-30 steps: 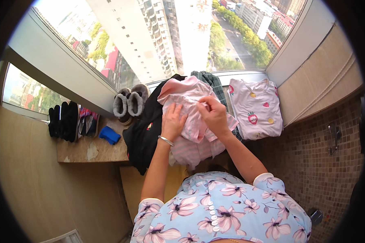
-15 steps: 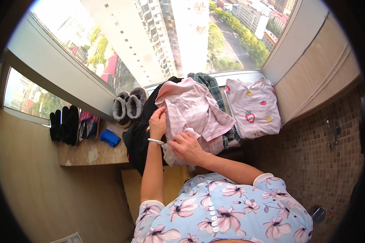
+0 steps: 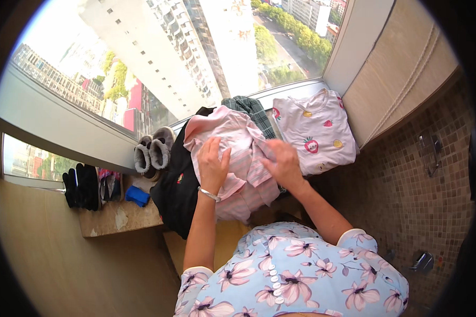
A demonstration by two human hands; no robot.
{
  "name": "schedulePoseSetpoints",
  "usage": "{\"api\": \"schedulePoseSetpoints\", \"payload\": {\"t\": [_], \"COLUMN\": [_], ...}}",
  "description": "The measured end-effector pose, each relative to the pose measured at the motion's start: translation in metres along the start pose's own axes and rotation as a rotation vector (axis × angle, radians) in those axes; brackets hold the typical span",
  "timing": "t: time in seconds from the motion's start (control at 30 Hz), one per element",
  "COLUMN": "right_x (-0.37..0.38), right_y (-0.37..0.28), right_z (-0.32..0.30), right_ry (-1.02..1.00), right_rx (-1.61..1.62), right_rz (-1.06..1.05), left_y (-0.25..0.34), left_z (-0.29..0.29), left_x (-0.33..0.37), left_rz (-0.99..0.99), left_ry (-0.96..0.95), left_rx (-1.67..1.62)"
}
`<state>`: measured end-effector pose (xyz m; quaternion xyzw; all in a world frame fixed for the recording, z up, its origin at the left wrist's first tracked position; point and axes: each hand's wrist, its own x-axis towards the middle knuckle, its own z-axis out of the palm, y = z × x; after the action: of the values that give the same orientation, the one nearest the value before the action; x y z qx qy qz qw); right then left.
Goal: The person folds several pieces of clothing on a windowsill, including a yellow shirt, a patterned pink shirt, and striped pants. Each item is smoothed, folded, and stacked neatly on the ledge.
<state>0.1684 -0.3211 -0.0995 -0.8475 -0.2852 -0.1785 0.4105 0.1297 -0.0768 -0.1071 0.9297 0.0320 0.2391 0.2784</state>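
I see through the left of two fisheye lenses worn side by side on the person's head. My view faces down and forward, with the floral top (image 3: 307, 272) close beneath it along the lower edge. The left hand (image 3: 212, 168) and right hand (image 3: 285, 165) sit near the centre, seen from above. Past them I look over the ledge (image 3: 119, 223) and out the window to a street (image 3: 284, 47) far below; straight edges bend toward the dark rim.
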Motion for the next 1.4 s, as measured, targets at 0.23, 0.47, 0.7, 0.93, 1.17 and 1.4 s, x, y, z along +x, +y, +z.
{"api": "schedulePoseSetpoints", "payload": {"t": [0.23,0.47,0.7,0.93,1.17,1.4], "right_x": [0.016,0.039,0.014,-0.028,-0.075,-0.136], "right_y": [0.035,-0.04,-0.038,0.002,-0.012,-0.019], "right_z": [0.003,0.028,0.029,0.008,0.006,0.019], "right_ry": [-0.156,-0.052,-0.112,-0.229,-0.195,-0.163], "right_rx": [0.137,0.494,0.541,0.202,0.102,-0.089], "right_rz": [0.282,0.032,-0.035,0.219,0.293,0.214], "left_y": [0.025,0.02,-0.024,-0.08,-0.044,0.047], "left_z": [0.051,0.018,-0.031,-0.007,-0.023,-0.045], "left_x": [0.051,0.078,0.064,0.015,-0.008,-0.072], "left_rz": [-0.362,-0.652,-0.858,-0.787,-0.636,-0.446], "left_ry": [-0.281,-0.593,-0.251,-0.246,-0.051,-0.124], "left_rx": [-0.313,-0.843,-1.411,-1.141,-0.6,-0.82]}}
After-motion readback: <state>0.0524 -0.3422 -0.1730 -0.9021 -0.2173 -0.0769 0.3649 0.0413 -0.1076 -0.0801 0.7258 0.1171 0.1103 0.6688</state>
